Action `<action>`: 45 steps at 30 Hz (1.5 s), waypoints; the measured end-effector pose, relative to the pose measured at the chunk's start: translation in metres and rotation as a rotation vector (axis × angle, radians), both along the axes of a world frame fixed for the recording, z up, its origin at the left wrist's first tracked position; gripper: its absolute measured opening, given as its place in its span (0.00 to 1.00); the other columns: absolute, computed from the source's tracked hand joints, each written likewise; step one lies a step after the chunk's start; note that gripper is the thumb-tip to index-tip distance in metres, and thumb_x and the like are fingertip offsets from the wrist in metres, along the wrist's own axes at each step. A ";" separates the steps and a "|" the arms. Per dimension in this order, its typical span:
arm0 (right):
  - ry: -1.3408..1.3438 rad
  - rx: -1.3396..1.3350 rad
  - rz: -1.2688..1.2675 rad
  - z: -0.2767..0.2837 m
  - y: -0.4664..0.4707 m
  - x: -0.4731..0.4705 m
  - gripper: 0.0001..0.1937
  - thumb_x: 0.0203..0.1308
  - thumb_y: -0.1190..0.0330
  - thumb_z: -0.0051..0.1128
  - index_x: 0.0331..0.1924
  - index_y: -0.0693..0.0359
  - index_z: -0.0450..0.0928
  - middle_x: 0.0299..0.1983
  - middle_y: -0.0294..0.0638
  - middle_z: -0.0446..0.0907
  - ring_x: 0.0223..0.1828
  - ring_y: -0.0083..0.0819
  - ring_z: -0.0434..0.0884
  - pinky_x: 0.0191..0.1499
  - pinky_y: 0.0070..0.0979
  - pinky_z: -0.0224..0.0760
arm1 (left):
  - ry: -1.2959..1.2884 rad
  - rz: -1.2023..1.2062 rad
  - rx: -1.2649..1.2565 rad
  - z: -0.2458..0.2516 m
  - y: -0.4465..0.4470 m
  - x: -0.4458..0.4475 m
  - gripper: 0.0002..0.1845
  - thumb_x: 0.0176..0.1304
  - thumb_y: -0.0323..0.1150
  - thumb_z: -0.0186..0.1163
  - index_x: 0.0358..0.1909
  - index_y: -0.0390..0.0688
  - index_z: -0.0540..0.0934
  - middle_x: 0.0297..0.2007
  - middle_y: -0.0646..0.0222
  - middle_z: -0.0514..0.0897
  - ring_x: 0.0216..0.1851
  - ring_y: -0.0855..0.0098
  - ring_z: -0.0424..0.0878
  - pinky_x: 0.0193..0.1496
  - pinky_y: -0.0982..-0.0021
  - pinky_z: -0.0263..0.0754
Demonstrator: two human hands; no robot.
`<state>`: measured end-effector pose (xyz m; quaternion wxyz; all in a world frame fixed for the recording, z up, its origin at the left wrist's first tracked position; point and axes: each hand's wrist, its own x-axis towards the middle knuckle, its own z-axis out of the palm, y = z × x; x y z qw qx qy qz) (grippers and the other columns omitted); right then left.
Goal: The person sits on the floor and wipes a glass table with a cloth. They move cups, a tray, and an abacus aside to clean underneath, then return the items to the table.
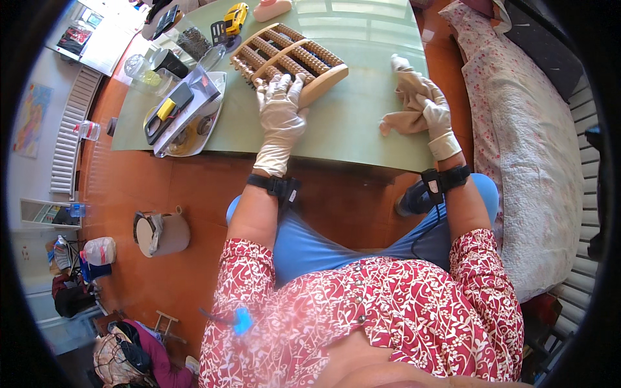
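Note:
A wooden roller foot massager (291, 58) with ridged rollers rests on the pale green tabletop (349, 131). My left hand (283, 104), in a whitish glove, lies on its near edge, fingers over the rollers; whether they grip it is hard to tell. At the table's right side my right hand (436, 111), gloved too, holds a crumpled beige cloth (411, 97), part of which spreads on the tabletop. Both wrists wear black straps.
Left on the table are a white tray (218, 97), a black-and-yellow object (167, 109), a black cup (170, 63) and a clear jar (138, 65). Behind stand a yellow toy car (236, 18) and a pink object (271, 8). A bin (165, 234) stands on the floor; a bed (529, 169) is at right.

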<state>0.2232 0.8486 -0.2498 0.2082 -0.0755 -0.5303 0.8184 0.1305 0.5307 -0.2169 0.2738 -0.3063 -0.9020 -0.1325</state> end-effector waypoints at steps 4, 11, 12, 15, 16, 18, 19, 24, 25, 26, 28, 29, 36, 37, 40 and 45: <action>0.123 0.969 0.189 0.025 -0.028 0.003 0.20 0.46 0.83 0.47 0.45 0.60 0.82 0.48 0.44 0.81 0.48 0.41 0.79 0.59 0.34 0.70 | -0.086 0.108 -0.033 -0.008 -0.014 -0.009 0.40 0.41 0.33 0.73 0.63 0.54 0.73 0.61 0.65 0.74 0.66 0.60 0.68 0.69 0.40 0.52; 0.009 1.507 0.482 0.046 -0.108 0.035 0.25 0.50 0.69 0.56 0.56 0.48 0.77 0.59 0.39 0.73 0.63 0.44 0.70 0.68 0.56 0.53 | -0.214 0.300 0.040 -0.011 -0.044 -0.027 0.37 0.46 0.32 0.71 0.63 0.55 0.72 0.63 0.63 0.74 0.70 0.60 0.62 0.71 0.39 0.47; -0.084 1.599 0.516 0.047 -0.108 0.035 0.29 0.52 0.64 0.56 0.63 0.41 0.71 0.65 0.38 0.67 0.68 0.47 0.64 0.69 0.67 0.42 | -0.256 0.319 0.030 -0.011 -0.046 -0.029 0.39 0.46 0.33 0.71 0.64 0.56 0.70 0.62 0.62 0.75 0.70 0.57 0.63 0.72 0.40 0.46; -0.051 1.750 0.436 0.048 -0.088 0.026 0.29 0.52 0.62 0.56 0.63 0.36 0.71 0.67 0.38 0.66 0.68 0.53 0.63 0.69 0.65 0.42 | -0.274 0.296 0.068 -0.010 -0.045 -0.030 0.39 0.47 0.34 0.71 0.65 0.56 0.69 0.61 0.62 0.76 0.69 0.55 0.64 0.72 0.42 0.46; -0.067 1.755 0.408 0.048 -0.078 0.019 0.30 0.51 0.61 0.57 0.63 0.32 0.70 0.68 0.38 0.65 0.69 0.56 0.61 0.70 0.65 0.40 | -0.304 0.298 0.059 -0.010 -0.045 -0.029 0.40 0.48 0.35 0.71 0.66 0.56 0.68 0.62 0.62 0.75 0.68 0.54 0.64 0.72 0.43 0.46; -0.222 1.828 0.405 0.049 -0.057 0.000 0.30 0.54 0.61 0.59 0.65 0.36 0.70 0.69 0.42 0.64 0.72 0.56 0.57 0.71 0.63 0.39 | -0.306 0.289 0.056 -0.008 -0.045 -0.027 0.40 0.48 0.35 0.71 0.66 0.55 0.67 0.63 0.61 0.74 0.68 0.54 0.64 0.72 0.43 0.46; -0.255 1.862 0.347 0.049 -0.049 -0.010 0.30 0.54 0.61 0.59 0.65 0.36 0.70 0.69 0.41 0.65 0.71 0.56 0.58 0.71 0.62 0.40 | -0.284 0.275 0.060 -0.006 -0.046 -0.025 0.40 0.48 0.35 0.71 0.67 0.55 0.67 0.63 0.61 0.74 0.68 0.54 0.64 0.72 0.44 0.46; -0.447 1.910 0.205 0.067 -0.012 -0.062 0.29 0.59 0.57 0.56 0.66 0.32 0.66 0.70 0.36 0.64 0.72 0.47 0.59 0.68 0.60 0.49 | -0.061 0.100 0.169 0.011 -0.046 -0.006 0.37 0.48 0.36 0.71 0.64 0.52 0.71 0.60 0.62 0.75 0.66 0.56 0.67 0.70 0.44 0.52; -0.537 1.935 0.200 0.074 -0.001 -0.070 0.31 0.59 0.56 0.57 0.68 0.38 0.65 0.71 0.37 0.63 0.72 0.42 0.59 0.69 0.57 0.50 | -0.031 0.050 0.188 0.018 -0.043 0.000 0.36 0.49 0.36 0.71 0.63 0.51 0.72 0.59 0.62 0.76 0.66 0.56 0.67 0.70 0.44 0.53; -0.626 1.924 0.171 0.079 0.007 -0.076 0.31 0.60 0.54 0.57 0.69 0.38 0.63 0.71 0.37 0.62 0.73 0.42 0.58 0.69 0.57 0.49 | 0.023 -0.044 0.250 0.026 -0.038 0.005 0.33 0.47 0.34 0.72 0.60 0.50 0.75 0.57 0.62 0.77 0.64 0.56 0.69 0.68 0.46 0.57; -0.785 1.884 0.111 0.088 0.027 -0.091 0.33 0.61 0.51 0.57 0.71 0.37 0.60 0.73 0.38 0.60 0.74 0.41 0.56 0.71 0.56 0.48 | -0.001 -0.182 0.343 0.040 -0.027 0.017 0.28 0.47 0.27 0.70 0.54 0.46 0.79 0.52 0.62 0.81 0.57 0.56 0.76 0.63 0.56 0.67; -0.808 1.867 0.078 0.091 0.039 -0.096 0.34 0.61 0.51 0.57 0.71 0.37 0.59 0.72 0.39 0.60 0.73 0.43 0.59 0.71 0.50 0.52 | -0.065 -0.240 0.413 0.046 -0.021 0.022 0.25 0.48 0.24 0.68 0.52 0.43 0.80 0.49 0.61 0.84 0.55 0.56 0.78 0.62 0.60 0.70; -1.013 1.844 -0.046 0.067 0.103 -0.154 0.33 0.62 0.58 0.53 0.72 0.44 0.58 0.70 0.41 0.65 0.70 0.45 0.64 0.70 0.34 0.58 | -0.516 -0.449 0.387 0.041 -0.005 0.050 0.19 0.53 0.29 0.67 0.48 0.42 0.81 0.47 0.58 0.84 0.51 0.55 0.81 0.57 0.61 0.74; -0.889 1.822 -0.028 0.055 0.103 -0.171 0.33 0.59 0.54 0.57 0.70 0.43 0.62 0.69 0.40 0.65 0.70 0.45 0.64 0.71 0.36 0.56 | -0.617 -0.466 0.394 0.036 -0.003 0.049 0.20 0.52 0.30 0.68 0.49 0.43 0.81 0.47 0.57 0.84 0.51 0.54 0.80 0.57 0.60 0.74; -0.474 1.748 0.014 0.028 0.092 -0.212 0.32 0.54 0.49 0.64 0.64 0.43 0.70 0.66 0.42 0.69 0.69 0.44 0.64 0.72 0.36 0.54 | -0.663 -0.425 0.285 0.023 0.001 0.046 0.22 0.52 0.32 0.69 0.52 0.44 0.80 0.49 0.55 0.82 0.52 0.51 0.79 0.58 0.59 0.73; -0.298 1.775 0.121 0.018 0.016 -0.297 0.28 0.61 0.58 0.57 0.66 0.46 0.69 0.68 0.38 0.67 0.70 0.41 0.64 0.70 0.33 0.57 | -0.701 -0.409 0.229 0.020 -0.014 0.036 0.26 0.52 0.35 0.70 0.56 0.44 0.78 0.53 0.51 0.79 0.55 0.50 0.77 0.60 0.58 0.71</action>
